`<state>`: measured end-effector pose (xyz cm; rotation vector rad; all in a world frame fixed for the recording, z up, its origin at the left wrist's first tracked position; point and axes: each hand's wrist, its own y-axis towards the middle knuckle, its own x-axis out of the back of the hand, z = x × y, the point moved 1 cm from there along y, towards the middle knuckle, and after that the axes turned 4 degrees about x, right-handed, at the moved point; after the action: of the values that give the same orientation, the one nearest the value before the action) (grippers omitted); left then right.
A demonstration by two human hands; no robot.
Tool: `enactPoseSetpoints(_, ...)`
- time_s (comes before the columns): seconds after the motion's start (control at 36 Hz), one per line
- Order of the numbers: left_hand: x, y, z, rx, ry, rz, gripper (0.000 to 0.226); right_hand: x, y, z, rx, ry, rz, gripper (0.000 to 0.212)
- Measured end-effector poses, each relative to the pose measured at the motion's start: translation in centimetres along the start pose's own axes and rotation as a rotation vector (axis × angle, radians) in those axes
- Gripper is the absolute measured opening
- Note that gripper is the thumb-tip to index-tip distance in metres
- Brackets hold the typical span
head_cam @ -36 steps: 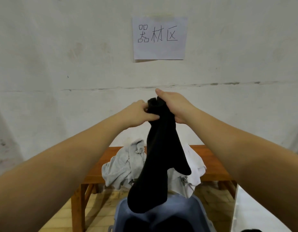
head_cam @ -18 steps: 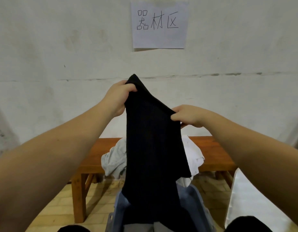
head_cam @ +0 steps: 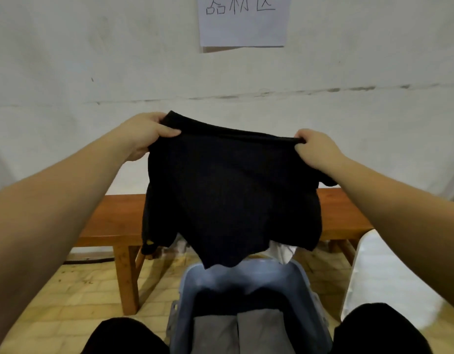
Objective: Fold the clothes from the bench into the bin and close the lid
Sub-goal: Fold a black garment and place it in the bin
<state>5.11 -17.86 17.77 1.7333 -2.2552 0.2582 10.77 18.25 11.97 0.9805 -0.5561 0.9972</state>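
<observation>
A black garment (head_cam: 228,190) hangs spread out in front of me, held up by its top edge. My left hand (head_cam: 144,134) grips its upper left corner and my right hand (head_cam: 316,149) grips its upper right corner. Below it stands an open blue-grey bin (head_cam: 246,274) with two folded grey pieces (head_cam: 238,333) side by side inside. Behind the garment runs a wooden bench (head_cam: 113,221); a bit of white clothing (head_cam: 282,251) on it peeks out under the garment's hem. The rest of the pile is hidden.
A white wall with a paper sign (head_cam: 242,20) stands close behind the bench. A white sheet-like object (head_cam: 381,272) lies at the right of the bin. My dark-clad knees (head_cam: 123,335) flank the bin on a yellowish tiled floor (head_cam: 67,290).
My hands have pulled apart along the garment's top edge, spreading it from a narrow bunched strip into a wide flat hang. The view has tilted down, showing the bin's inside.
</observation>
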Motion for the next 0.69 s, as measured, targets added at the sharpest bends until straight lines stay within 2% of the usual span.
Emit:
enactPoseSetpoints(0.08,0.8,0.0,1.2,0.003,-0.049,-0.152,0.019,-0.8,-0.7,-1.6,-0.007,-0.147,0.059,0.017)
enactPoseSetpoints(0.19,1.4,-0.4,1.9,0.011,-0.118,-0.240,0.015,-0.2,-0.9,-3.7,-0.137,-0.088,0.007,0.019)
enactPoseSetpoints(0.42,0.0,-0.9,2.0,0.151,-0.158,-0.179,0.014,0.3,-0.5,-4.1,-0.242,0.068,-0.034,0.023)
enactPoseSetpoints(0.53,-2.6,-1.0,1.3,0.229,-0.236,-0.123,0.010,-0.7,-0.6,-3.0,-0.280,0.124,-0.022,0.038)
enactPoseSetpoints(0.61,-4.6,-1.3,0.2,0.246,-0.327,-0.057,0.009,-2.2,-1.2,-1.2,-0.226,0.105,0.049,0.044)
enactPoseSetpoints(0.69,-6.2,-1.5,-1.2,0.213,-0.431,-0.049,0.014,-3.9,-2.0,1.1,-0.020,0.020,0.222,0.051)
